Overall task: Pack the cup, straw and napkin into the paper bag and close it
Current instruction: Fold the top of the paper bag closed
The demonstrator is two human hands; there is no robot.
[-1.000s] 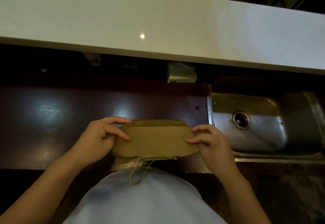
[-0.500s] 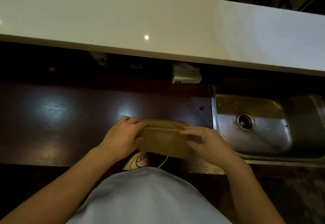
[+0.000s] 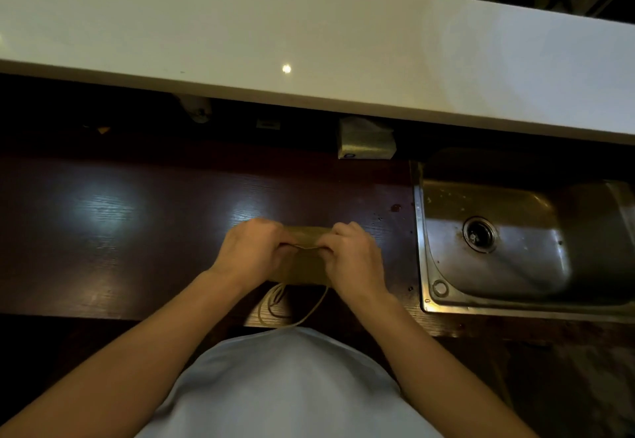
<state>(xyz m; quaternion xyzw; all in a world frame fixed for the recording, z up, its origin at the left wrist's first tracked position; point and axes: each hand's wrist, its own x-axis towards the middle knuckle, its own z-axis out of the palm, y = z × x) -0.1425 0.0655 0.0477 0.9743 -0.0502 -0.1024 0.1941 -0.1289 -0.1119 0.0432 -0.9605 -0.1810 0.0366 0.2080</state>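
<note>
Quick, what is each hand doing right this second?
Left hand: closed, pinching the top fold of the paper bag.
Right hand: closed, pinching the same fold from the other side.

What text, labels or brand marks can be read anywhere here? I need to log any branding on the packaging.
None can be read.
paper bag: plain brown where it shows, between the left hand and right hand; no print visible.
small box under the white counter: a dark mark at its lower left, too small to read.
sink: no markings visible.
</note>
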